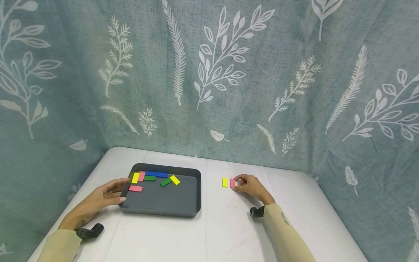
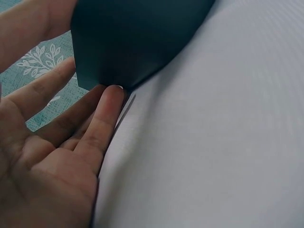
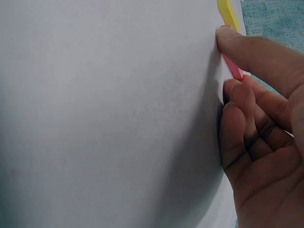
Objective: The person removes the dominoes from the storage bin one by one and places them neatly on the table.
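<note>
My right hand pinches a small pink block between thumb and fingertips on the white table. Just left of it lies a yellow block. In the right wrist view the pink block shows partly behind the thumb, the yellow block beyond it. At the left end of a dark grey tray, my left hand touches the outer wall with relaxed, extended fingers. The left wrist view shows fingertips against the tray's side. Several yellow, pink, blue and green blocks lie in the tray, mostly toward its back left.
A white cloth covers the table. Behind and beside it hangs a blue-green curtain with white leaf prints. Black camera mounts sit on the left wrist and right wrist.
</note>
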`<state>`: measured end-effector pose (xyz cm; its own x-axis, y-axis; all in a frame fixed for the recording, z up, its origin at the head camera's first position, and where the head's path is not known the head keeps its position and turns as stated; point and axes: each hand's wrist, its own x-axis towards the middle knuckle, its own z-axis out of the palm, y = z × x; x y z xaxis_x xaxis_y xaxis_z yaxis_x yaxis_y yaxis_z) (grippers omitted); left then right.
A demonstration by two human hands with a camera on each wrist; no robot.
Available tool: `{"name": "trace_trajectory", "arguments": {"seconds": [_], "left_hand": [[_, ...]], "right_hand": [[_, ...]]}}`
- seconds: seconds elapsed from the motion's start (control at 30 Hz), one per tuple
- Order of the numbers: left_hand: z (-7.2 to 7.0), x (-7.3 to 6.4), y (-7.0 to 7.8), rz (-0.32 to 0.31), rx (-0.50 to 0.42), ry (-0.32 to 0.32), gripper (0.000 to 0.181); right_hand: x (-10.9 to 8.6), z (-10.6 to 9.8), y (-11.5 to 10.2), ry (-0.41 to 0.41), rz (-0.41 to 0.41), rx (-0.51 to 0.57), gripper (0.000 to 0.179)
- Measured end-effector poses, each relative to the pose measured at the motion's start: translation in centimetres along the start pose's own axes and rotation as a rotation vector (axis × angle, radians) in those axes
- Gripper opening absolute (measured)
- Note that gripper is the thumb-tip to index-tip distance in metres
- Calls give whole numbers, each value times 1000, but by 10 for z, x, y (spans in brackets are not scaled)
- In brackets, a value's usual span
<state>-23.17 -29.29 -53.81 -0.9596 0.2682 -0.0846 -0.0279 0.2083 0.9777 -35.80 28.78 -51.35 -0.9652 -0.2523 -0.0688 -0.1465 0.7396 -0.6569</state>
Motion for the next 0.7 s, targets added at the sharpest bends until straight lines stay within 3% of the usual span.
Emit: {"name": "trace_trajectory", "arguments": {"seconds": [0.23, 0.37, 0.5, 0.7], "left_hand": [[0, 0, 0, -7, 0, 6, 79], [0, 1, 1, -7, 2, 7, 80], [1, 1, 1, -3, 8, 11, 80], [2, 1, 2, -6, 11, 14, 80]], "right_hand": [[-3, -1, -4, -17, 10, 11, 43], [-4, -3, -6, -31, 17, 91, 42], [-2, -2, -8, -24, -18, 162, 47], [2, 2, -29, -17, -73, 171, 49]]}}
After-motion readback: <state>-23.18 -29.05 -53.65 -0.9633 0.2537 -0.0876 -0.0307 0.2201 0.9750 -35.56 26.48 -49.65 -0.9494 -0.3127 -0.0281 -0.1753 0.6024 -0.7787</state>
